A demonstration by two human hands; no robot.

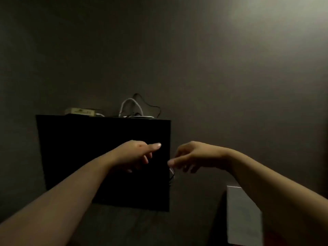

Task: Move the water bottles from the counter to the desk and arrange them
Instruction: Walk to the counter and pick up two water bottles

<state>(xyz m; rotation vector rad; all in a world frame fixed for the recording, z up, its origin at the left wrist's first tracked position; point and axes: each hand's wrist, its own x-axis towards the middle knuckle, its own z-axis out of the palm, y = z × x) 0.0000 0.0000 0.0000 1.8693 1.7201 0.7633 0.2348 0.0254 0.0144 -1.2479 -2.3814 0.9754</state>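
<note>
Water bottles aren't anywhere in the head view right now, so where they sit and what they look like I honestly can't tell. It's just a dim room with a dark wall (pixel 195 68). My guess on handling: if they're filled plastic ones they'll be fairly heavy, a bit squishy and maybe slick, so grab around the middle of the body rather than by the cap.

What does show: the left hand (pixel 136 155) and right hand (pixel 191 157) are both raised mid-frame, near each other but apart, fingers loosely spread and holding nothing. Behind them is a black cabinet (pixel 79 157) with a small box (pixel 79 111) and some cables (pixel 131 106) on top. A white box (pixel 243 215) sits near right.
</note>
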